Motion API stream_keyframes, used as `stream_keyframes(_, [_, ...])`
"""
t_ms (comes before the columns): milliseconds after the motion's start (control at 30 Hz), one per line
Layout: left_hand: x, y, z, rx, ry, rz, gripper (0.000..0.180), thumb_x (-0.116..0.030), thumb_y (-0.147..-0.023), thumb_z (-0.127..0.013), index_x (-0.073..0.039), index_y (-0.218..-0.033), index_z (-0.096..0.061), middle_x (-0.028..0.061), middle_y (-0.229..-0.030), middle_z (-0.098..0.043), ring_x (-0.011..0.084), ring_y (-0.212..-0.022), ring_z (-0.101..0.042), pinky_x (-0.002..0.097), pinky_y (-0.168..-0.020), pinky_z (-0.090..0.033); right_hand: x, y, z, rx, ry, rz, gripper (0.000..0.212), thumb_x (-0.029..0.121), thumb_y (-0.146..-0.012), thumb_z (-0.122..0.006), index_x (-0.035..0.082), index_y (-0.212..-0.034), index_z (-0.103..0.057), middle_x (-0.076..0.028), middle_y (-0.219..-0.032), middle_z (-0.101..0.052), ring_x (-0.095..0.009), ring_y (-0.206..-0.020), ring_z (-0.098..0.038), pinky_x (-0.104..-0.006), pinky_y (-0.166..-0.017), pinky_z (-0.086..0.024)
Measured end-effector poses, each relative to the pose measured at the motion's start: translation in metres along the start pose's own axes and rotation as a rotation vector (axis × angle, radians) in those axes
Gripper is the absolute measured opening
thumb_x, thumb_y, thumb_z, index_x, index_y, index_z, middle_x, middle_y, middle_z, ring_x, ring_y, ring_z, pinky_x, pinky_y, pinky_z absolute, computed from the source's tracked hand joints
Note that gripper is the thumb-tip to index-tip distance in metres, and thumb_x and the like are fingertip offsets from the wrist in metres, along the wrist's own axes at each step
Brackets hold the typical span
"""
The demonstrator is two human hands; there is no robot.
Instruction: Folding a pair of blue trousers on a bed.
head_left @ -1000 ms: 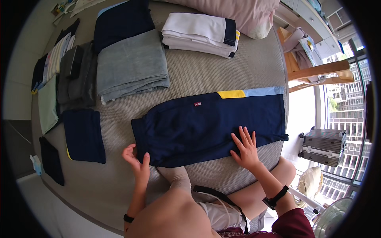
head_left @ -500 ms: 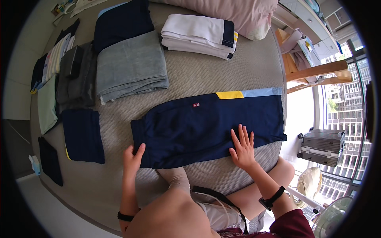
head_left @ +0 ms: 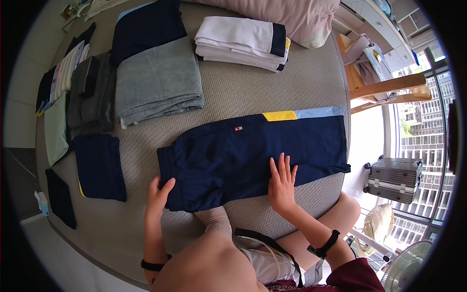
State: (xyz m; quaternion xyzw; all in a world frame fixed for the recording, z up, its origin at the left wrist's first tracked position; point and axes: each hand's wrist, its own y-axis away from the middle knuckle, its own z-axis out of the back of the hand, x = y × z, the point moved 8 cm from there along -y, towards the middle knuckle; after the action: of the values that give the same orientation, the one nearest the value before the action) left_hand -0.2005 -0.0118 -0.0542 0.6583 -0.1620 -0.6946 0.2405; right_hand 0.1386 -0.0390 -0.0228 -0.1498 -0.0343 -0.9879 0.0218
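Clearly, right grip (head_left: pixel 282 192) lies flat on navy trousers (head_left: pixel 219 160) (left grip (head_left: pixel 157 198), fingers mostly hidden: can't tell).

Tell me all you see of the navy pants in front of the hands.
The navy pants look like soft fabric and lie flat, lightly creased, on the grey textured bed. The waistband points left, the hem right. Along the far edge, a yellow panel meets a light-blue panel running to the hem; a small red-and-white tag sits nearer the waistband. The left hand has its thumb against the waistband, its grip unclear; the right hand rests open on the near side.
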Motion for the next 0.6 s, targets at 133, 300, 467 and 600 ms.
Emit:
stream_keyframes(133, [0.002, -0.002, 0.002, 0.005, 0.054, 0.056, 0.038, -0.023, -0.082, -0.068, 0.004, -0.107, -0.056, 0.0086, -0.098, -0.063, 0.0138, -0.088, -0.058, 0.0263, -0.082, -0.045, 0.054, 0.002, 0.001, 0.019, -0.126, 0.241, 0.066, 0.01, -0.077, -0.059, 0.007, -0.138, -0.034, -0.018, -0.144, -0.029, -0.034, -0.135, -0.026, -0.0584, -0.105, -0.019])
stream_keyframes(300, [0.001, -0.009, 0.003, 0.008, -0.106, -0.084, 0.035, -0.025, -0.083, -0.066, 0.004, -0.099, -0.056, 0.0086, -0.091, -0.063, 0.0157, -0.082, -0.059, 0.0283, -0.076, -0.046, 0.093, 0.025, -0.042, 0.203, -0.002, 0.684, 0.058, 0.024, -0.084, -0.056, 0.018, -0.138, -0.037, -0.003, -0.144, -0.036, -0.021, -0.135, -0.029, -0.053, -0.107, -0.018])
stream_keyframes(467, [-0.017, 0.008, -0.001, -0.23, -0.989, -0.303, 0.028, -0.022, -0.082, -0.063, 0.002, -0.092, -0.055, 0.016, -0.08, -0.055, 0.037, -0.076, -0.054, 0.0408, -0.072, -0.044, 0.088, 0.017, -0.043, 0.206, 0.015, 0.672, 0.062, 0.037, -0.085, -0.054, 0.027, -0.142, -0.029, -0.003, -0.148, -0.027, -0.023, -0.135, -0.027, -0.0489, -0.105, -0.026])
stream_keyframes(600, [-0.036, 0.039, -0.002, -0.519, -0.908, -0.707, 0.029, -0.024, -0.078, -0.067, -0.002, -0.093, -0.057, 0.0153, -0.096, -0.052, 0.0346, -0.087, -0.052, 0.0427, -0.077, -0.042, 0.094, 0.015, -0.039, 0.239, -0.018, 0.695, 0.061, 0.042, -0.084, -0.055, 0.036, -0.14, -0.029, -0.005, -0.148, -0.025, -0.027, -0.135, -0.026, -0.051, -0.106, -0.024])
